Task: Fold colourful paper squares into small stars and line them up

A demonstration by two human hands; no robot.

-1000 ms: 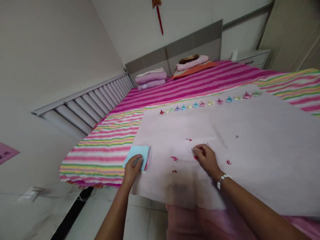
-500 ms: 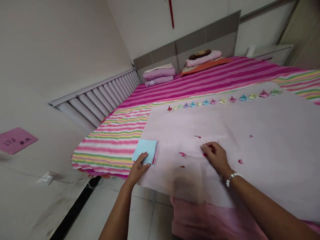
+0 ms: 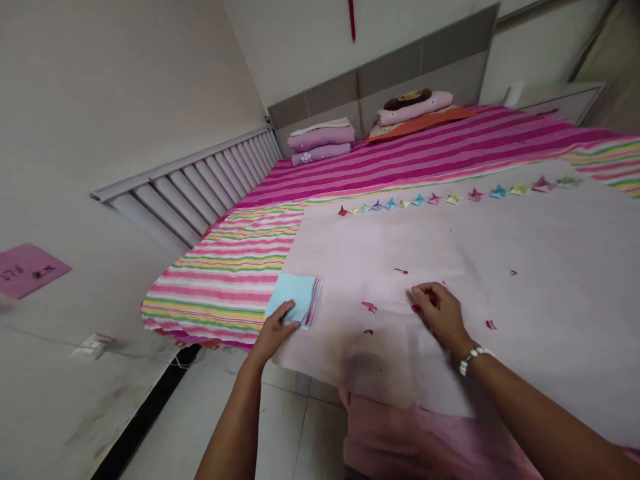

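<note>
Resting on the near edge of the paper stack (image 3: 295, 293), whose top sheet is light blue, the left hand (image 3: 275, 328) has thumb and fingertips touching it, though whether it pinches a sheet cannot be told. The stack lies at the left edge of a pale pink sheet (image 3: 500, 233) spread over the striped bed (image 3: 225, 280). Right of the stack, the right hand (image 3: 440, 313) lies with fingers curled over a small red scrap (image 3: 415, 309), grip unclear, while a row of folded paper shapes (image 3: 430, 199) runs well beyond the stack.
</note>
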